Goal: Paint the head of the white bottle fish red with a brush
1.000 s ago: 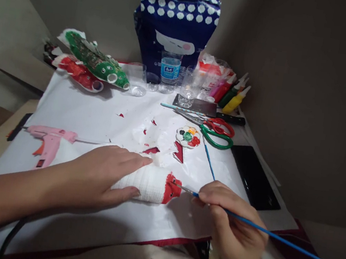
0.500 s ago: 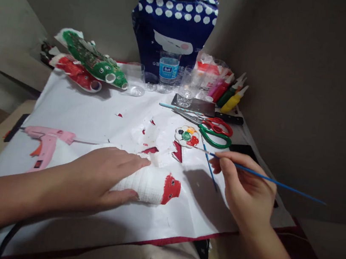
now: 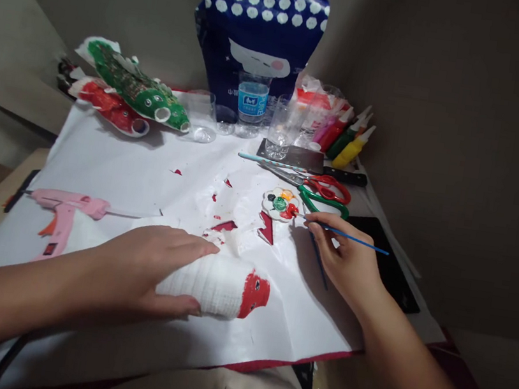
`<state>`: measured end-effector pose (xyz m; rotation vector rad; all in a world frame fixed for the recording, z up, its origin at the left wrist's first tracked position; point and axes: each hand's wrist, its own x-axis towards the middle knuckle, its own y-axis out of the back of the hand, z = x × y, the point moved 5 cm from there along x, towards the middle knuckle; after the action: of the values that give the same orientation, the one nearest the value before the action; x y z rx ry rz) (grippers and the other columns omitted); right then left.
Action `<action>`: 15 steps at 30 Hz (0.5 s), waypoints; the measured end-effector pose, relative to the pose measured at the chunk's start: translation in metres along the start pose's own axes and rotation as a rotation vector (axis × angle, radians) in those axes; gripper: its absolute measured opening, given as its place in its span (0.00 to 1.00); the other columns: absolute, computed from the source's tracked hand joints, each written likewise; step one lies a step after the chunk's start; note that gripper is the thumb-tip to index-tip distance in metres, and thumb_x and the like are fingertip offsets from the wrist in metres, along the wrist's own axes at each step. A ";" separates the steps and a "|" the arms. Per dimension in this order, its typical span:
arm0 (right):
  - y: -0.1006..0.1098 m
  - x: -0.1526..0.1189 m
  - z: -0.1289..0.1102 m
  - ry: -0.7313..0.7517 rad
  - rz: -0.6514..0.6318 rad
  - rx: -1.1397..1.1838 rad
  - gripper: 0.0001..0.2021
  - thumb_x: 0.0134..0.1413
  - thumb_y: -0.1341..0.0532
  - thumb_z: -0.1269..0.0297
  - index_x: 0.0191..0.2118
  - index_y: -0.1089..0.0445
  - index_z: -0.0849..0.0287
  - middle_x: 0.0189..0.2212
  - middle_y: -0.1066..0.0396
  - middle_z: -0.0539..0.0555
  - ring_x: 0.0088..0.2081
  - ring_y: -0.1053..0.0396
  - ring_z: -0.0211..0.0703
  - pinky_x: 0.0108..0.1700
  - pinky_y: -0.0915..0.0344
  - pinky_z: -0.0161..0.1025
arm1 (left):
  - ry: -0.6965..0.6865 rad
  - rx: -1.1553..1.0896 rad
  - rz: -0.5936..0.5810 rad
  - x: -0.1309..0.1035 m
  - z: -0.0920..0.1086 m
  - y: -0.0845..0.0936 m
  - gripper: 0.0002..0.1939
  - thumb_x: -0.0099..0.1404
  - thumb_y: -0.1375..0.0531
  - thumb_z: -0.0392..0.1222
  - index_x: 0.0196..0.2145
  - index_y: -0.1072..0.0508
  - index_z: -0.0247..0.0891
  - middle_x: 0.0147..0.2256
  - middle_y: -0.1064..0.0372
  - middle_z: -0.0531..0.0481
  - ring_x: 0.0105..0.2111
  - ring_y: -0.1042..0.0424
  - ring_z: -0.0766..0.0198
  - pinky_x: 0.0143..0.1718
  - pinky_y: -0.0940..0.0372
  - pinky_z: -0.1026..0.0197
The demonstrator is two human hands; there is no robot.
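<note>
Two things held: left hand (image 3: 148, 266) clasps white roll (image 3: 220, 285), right hand (image 3: 350, 255) pinches blue brush (image 3: 363, 242); dip just tip (image 3: 299, 215) in red paint (image 3: 291, 210).

Your left hand (image 3: 157, 267) covers the rear of the white-wrapped figure (image 3: 218, 285). Your left forearm hides the lower end of the pink glue gun's (image 3: 64, 209) handle. Your right hand (image 3: 348, 252) blocks part of the black slab (image 3: 388, 258). The blue paintbrush's (image 3: 354, 237) bristles are too small for you to make out. The blue bag's (image 3: 262, 37) top is cut off by the upper edge.
</note>
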<state>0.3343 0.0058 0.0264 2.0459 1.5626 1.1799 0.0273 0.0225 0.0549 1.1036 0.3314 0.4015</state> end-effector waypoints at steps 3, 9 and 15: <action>0.001 0.000 0.001 0.002 0.008 0.005 0.09 0.66 0.38 0.59 0.44 0.22 0.56 0.37 0.18 0.57 0.34 0.21 0.47 0.36 0.27 0.42 | 0.039 -0.001 -0.017 -0.001 0.000 0.001 0.30 0.67 0.35 0.58 0.62 0.30 0.43 0.56 0.23 0.43 0.52 0.22 0.49 0.54 0.29 0.51; 0.000 0.002 0.000 0.000 0.003 0.047 0.09 0.66 0.39 0.62 0.43 0.22 0.57 0.36 0.18 0.57 0.35 0.20 0.46 0.37 0.26 0.40 | 0.019 0.009 0.027 -0.005 0.004 0.007 0.31 0.67 0.35 0.62 0.61 0.29 0.44 0.55 0.22 0.44 0.52 0.22 0.50 0.55 0.29 0.53; 0.005 0.003 -0.003 0.026 0.050 0.070 0.07 0.64 0.37 0.63 0.41 0.22 0.57 0.37 0.18 0.56 0.37 0.20 0.47 0.39 0.24 0.40 | -0.017 0.037 0.066 -0.004 0.016 0.015 0.28 0.64 0.33 0.60 0.56 0.24 0.43 0.51 0.20 0.45 0.47 0.19 0.52 0.51 0.28 0.56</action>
<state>0.3356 0.0065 0.0330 2.1339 1.5948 1.1902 0.0288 0.0141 0.0754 1.1558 0.2886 0.4455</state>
